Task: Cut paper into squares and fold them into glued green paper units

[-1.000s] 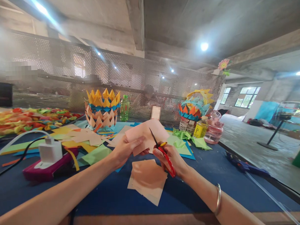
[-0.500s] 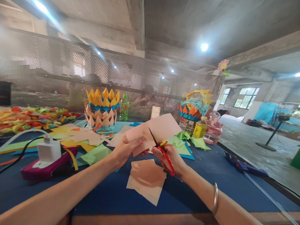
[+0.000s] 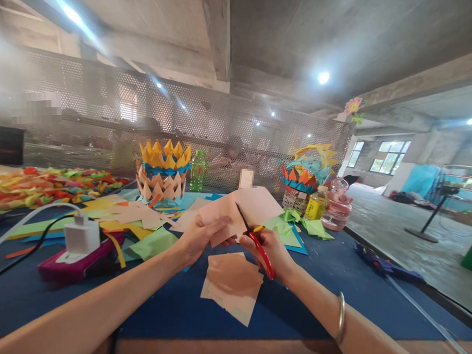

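Nearest, a loose stack of peach paper squares lies on the blue counter. Above it, right hand fingers grip red-handled scissors, blades pointing toward 11 o'clock into the peach paper sheet; left hand pinches its 9 o'clock edge.

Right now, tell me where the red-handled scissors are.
In the head view, just right of centre: the red-handled scissors are in the right hand, blades up into the pink sheet held by the left hand, above the pile of pink squares.
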